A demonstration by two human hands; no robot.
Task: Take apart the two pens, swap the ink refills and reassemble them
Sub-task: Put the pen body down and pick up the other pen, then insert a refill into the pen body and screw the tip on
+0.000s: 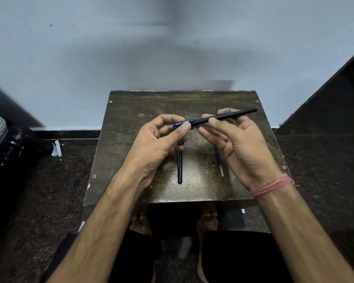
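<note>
1. A dark, worn wooden board (151, 103) with screws at its corners stands against a pale wall (90, 58).
2. Paper scraps (56, 149) lie on the speckled floor (325, 160) left of the board.

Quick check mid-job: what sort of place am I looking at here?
Likely a plain room indoors, worked from the floor: a small low table pushed against a bare pale wall, on a dark speckled stone floor, with the person's bare feet beneath it.

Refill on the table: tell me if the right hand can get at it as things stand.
Probably not yet. The refill lies bare on the table, just under the right hand, with nothing on top of it. But that hand pinches the pen, which the left hand also holds.
</note>
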